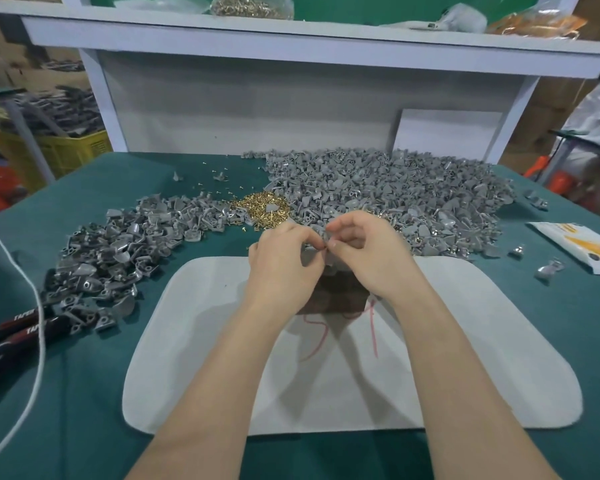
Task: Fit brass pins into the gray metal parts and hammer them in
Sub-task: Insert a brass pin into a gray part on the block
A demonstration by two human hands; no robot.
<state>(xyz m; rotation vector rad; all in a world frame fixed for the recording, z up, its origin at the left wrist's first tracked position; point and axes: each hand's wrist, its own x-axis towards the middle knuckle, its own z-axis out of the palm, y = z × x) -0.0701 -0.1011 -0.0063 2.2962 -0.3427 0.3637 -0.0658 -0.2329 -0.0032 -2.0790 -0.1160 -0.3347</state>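
Hands: left hand & right hand meet fingertip to fingertip above the far edge of the mat. Fingers on both are curled and pinch a small gray part between them.
Pin: can't tell if one is already at the hole, as it's too small and hidden by the fingertips.
Step (est.): seating a brass pin in the part by hand, before any hammering.
Stock: brass pin pile is just beyond the hands. Gray parts lie in a big heap to the right & a smaller heap to the left.
Work spot: dark block sits under the wrists on the pale mat, which lies on the green bench. Prob. the anvil.
How to do it well: hold the part steady w/ one hand and keep the hole facing up. Feed the pin in straight, not canted, and push till it stands by itself. Then set the part flat on the block so it won't rock when struck.
Risk: a tilted pin could bend or jump out, and a dropped one would be lost in the heaps.
Tools: no hammer in view. Black-red pliers lie at the left edge.
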